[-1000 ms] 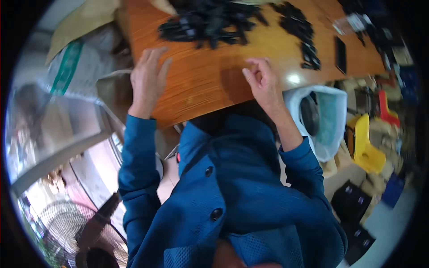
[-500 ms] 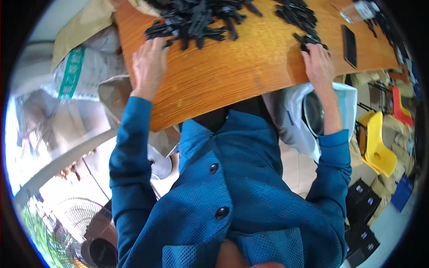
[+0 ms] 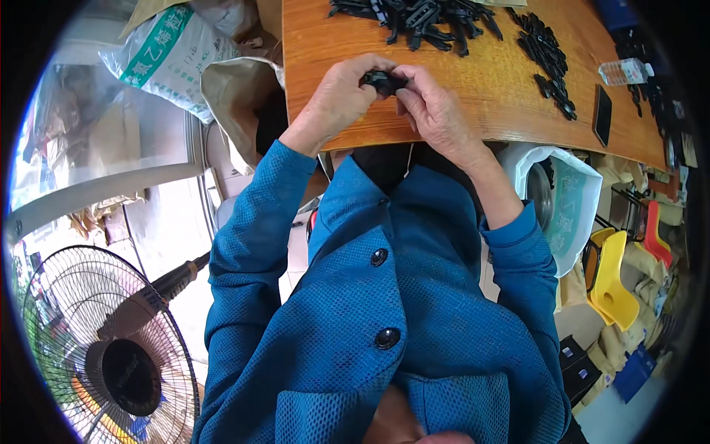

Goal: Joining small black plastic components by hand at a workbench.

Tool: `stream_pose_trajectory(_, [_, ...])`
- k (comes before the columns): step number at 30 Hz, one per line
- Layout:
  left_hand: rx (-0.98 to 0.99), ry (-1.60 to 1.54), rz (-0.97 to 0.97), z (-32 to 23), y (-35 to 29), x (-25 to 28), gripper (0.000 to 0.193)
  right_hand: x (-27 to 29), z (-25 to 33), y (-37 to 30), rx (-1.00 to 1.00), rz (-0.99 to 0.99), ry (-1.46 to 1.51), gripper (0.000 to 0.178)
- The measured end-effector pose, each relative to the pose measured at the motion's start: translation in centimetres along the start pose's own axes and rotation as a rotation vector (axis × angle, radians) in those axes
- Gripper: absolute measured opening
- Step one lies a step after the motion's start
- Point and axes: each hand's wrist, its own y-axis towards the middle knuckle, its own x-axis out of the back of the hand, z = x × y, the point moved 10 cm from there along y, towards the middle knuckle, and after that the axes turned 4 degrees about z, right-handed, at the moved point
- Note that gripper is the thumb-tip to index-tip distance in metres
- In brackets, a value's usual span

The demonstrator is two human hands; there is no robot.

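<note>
Over the near left part of the wooden table [image 3: 495, 111], my left hand [image 3: 336, 100] and my right hand [image 3: 440, 118] meet around a small black plastic part [image 3: 382, 83]. The fingers of both hands are closed on it and hide much of its shape; whether it is one piece or more, I cannot tell. Beyond them lies a heap of long black plastic parts [image 3: 425, 21]. A second, narrower pile of black parts [image 3: 543, 46] runs down the right side, ending in a small cluster [image 3: 556, 95] nearer the edge.
A phone [image 3: 603, 116] and a clear bottle [image 3: 623, 72] lie at the table's right. A white bag [image 3: 580, 200] hangs or stands below the front edge. To the left are a green-striped sack [image 3: 174, 55] and a standing fan [image 3: 129, 374]. Yellow chair [image 3: 615, 285] at right.
Both hands have come from the separate piles toward each other, nearer to me, and now hold a black plastic part between them. The view has also shifted.
</note>
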Motion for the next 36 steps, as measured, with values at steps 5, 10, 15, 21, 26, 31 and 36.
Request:
stream_pose_trajectory(5, [-0.232, 0.394, -0.101, -3.5, -2.7, 0.3, 0.039, -1.1, 0.9, -0.7, 0.007, -0.134, 0.009, 0.009])
stream_pose_trajectory(10, [-0.100, -0.353, -0.154, 0.1, -2.9, -0.4, 0.033, -0.3, 0.5, -1.5, -0.007, -0.350, 0.044, 0.005])
stream_pose_trajectory(15, [-0.197, -0.443, -0.273, 0.4, -2.5, -1.4, 0.030, 0.1, 0.5, -1.5, -0.004, -0.422, -0.002, 0.008])
stream_pose_trajectory(21, [-0.089, -0.371, -0.347, 1.2, -1.4, -0.6, 0.025, 1.6, 1.4, -1.1, -0.096, -0.228, -0.416, 0.021])
stream_pose_trajectory(26, [-0.166, -0.354, -0.218, -0.7, 1.4, -1.2, 0.025, 1.3, -4.2, 0.2, -0.223, -0.109, 0.320, 0.026])
stream_pose_trajectory(31, [-0.139, -0.420, -0.186, -0.2, 4.9, -2.7, 0.023, 4.3, -6.7, 0.7, -0.330, -0.249, 0.174, 0.016])
stream_pose_trajectory(36, [-0.064, -0.404, -0.162, 0.6, 8.2, -2.4, 0.019, 4.9, -9.6, 2.3, -0.327, -0.303, 0.333, 0.016])
